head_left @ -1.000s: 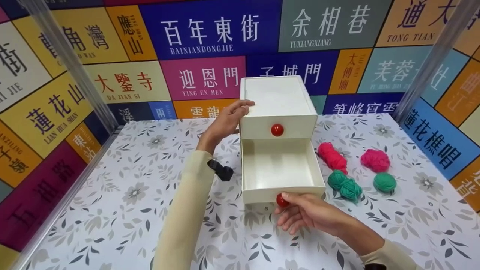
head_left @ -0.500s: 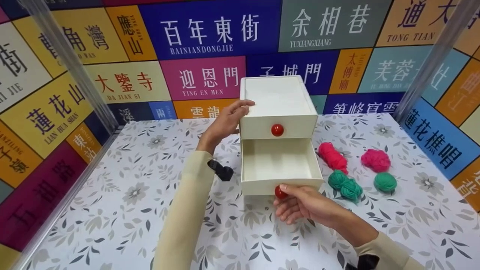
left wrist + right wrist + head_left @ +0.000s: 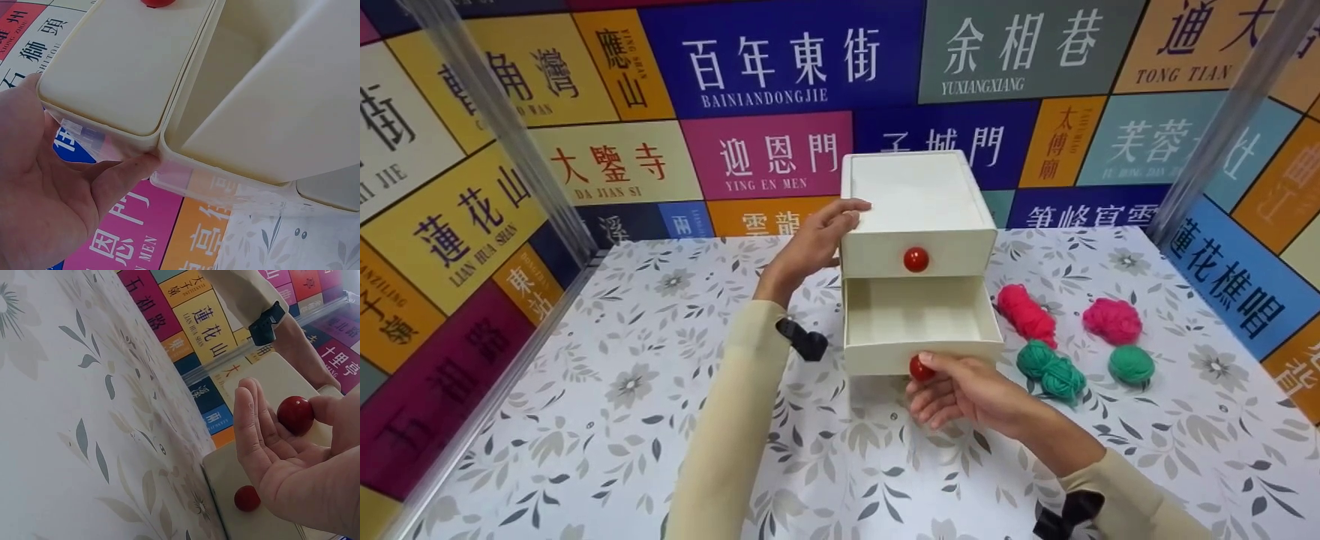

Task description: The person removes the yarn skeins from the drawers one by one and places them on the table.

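Observation:
A small white drawer cabinet [image 3: 915, 191] with red round knobs stands on the table. Its second drawer [image 3: 922, 315] is pulled partway out, and nothing shows inside it. My left hand [image 3: 815, 240] holds the cabinet's upper left edge; in the left wrist view the thumb [image 3: 126, 174] lies against the clear side wall and the fingertips are hidden. My right hand [image 3: 971, 394] pinches the open drawer's red knob [image 3: 920, 367] at thumb and forefinger, other fingers loosely extended below. The right wrist view shows a lower knob [image 3: 247, 498] beside that hand.
Right of the cabinet lie a red yarn skein [image 3: 1026, 313], a pink yarn bundle [image 3: 1112, 321], a green yarn skein [image 3: 1050, 371] and a green yarn ball [image 3: 1131, 364]. A floral cloth [image 3: 607, 420] covers the table. Sign-patterned walls [image 3: 780, 60] rise behind and at the sides.
The drawer has slid inward toward the cabinet, with my right hand moving along on its knob. My left hand has stayed in place on the cabinet.

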`<state>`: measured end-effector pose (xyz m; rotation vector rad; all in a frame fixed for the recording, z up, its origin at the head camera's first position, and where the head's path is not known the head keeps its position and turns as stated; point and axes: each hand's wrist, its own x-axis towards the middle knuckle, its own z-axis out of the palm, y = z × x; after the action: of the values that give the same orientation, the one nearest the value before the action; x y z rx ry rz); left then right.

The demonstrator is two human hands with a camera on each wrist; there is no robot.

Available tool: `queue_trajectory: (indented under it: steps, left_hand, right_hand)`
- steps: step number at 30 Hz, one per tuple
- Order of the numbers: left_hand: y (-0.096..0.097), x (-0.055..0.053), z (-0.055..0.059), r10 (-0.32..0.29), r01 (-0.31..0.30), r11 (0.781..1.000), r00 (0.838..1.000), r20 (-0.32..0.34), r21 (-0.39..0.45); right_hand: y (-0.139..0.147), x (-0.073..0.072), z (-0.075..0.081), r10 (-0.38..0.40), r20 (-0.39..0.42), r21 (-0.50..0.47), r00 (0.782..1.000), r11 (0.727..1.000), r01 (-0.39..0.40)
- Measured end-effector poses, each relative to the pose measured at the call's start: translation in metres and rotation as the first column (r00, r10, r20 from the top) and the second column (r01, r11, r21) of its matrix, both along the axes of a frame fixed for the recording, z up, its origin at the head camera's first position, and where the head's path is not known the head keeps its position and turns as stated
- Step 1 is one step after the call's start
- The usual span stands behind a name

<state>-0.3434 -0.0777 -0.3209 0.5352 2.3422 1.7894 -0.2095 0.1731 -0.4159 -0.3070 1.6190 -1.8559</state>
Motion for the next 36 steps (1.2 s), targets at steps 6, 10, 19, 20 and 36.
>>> queue_trajectory:
  steps: [6,10,19,20,36]
  left_hand:
    - [0.001,-0.001,0.000,-0.006,0.006,1.000,1.000,0.002,0.014]
    - [0.000,0.000,0.000,0.004,-0.004,1.000,1.000,0.001,0.004]
    - [0.001,-0.001,0.000,-0.002,0.002,1.000,1.000,0.004,0.001]
    - [0.001,0.000,0.000,-0.004,0.004,1.000,1.000,0.001,0.000]
    - [0.002,-0.002,-0.001,0.003,-0.003,1.000,1.000,0.006,0.011]
  right_hand:
    - [-0.002,-0.007,0.001,-0.030,-0.017,0.033,0.999,0.999,0.031]
    - [-0.004,-0.012,0.001,-0.057,-0.018,0.036,0.998,0.998,0.057]
    - [-0.009,-0.025,0.002,-0.119,0.027,0.002,0.993,0.993,0.119]
    - [-0.009,-0.027,0.002,-0.131,0.029,0.003,0.991,0.991,0.131]
    - [-0.013,-0.049,0.002,-0.219,0.042,0.019,0.975,0.976,0.218]
